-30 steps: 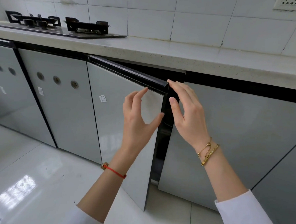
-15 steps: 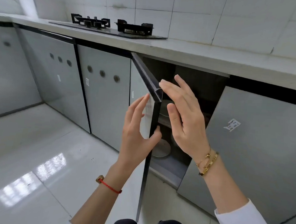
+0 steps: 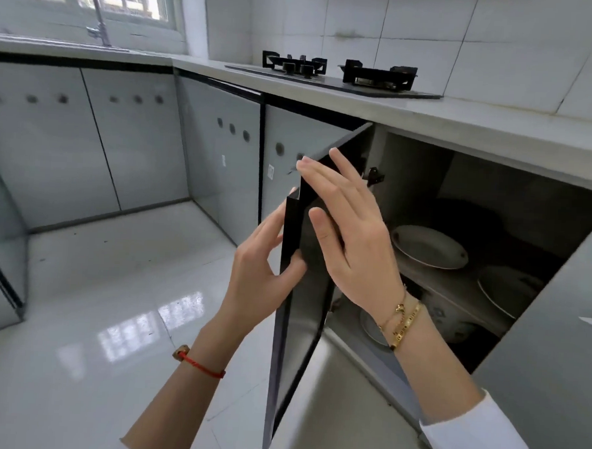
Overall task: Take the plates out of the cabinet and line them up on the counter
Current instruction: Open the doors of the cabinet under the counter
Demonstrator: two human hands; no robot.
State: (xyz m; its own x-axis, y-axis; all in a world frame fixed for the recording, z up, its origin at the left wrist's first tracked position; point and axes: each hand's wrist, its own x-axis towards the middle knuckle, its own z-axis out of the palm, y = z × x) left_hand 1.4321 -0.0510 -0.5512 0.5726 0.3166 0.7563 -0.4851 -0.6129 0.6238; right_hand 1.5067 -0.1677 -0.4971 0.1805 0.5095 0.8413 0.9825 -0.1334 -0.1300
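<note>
The cabinet door (image 3: pixel 309 307) stands swung out towards me, edge on. My left hand (image 3: pixel 260 281) pinches its free edge, thumb on the inner side and fingers on the outer face. My right hand (image 3: pixel 349 234) lies with straight fingers against the door's dark inner face near the top. Inside the cabinet a white plate (image 3: pixel 427 246) sits on the shelf. A second plate (image 3: pixel 507 290) lies to its right, partly hidden by the neighbouring door. Below the shelf, another plate (image 3: pixel 371 328) shows behind my right wrist. The pale counter (image 3: pixel 464 120) runs above.
A black gas stove (image 3: pixel 340 75) sits on the counter to the left of the open cabinet. A patterned white pot (image 3: pixel 451 318) stands under the shelf. The shut grey door (image 3: pixel 563 341) borders the opening on the right. A tap (image 3: pixel 99 25) stands by the window at far left.
The door has swung from barely ajar to wide open, both hands staying on its edge. My view has turned left, and the plates inside have come into sight.
</note>
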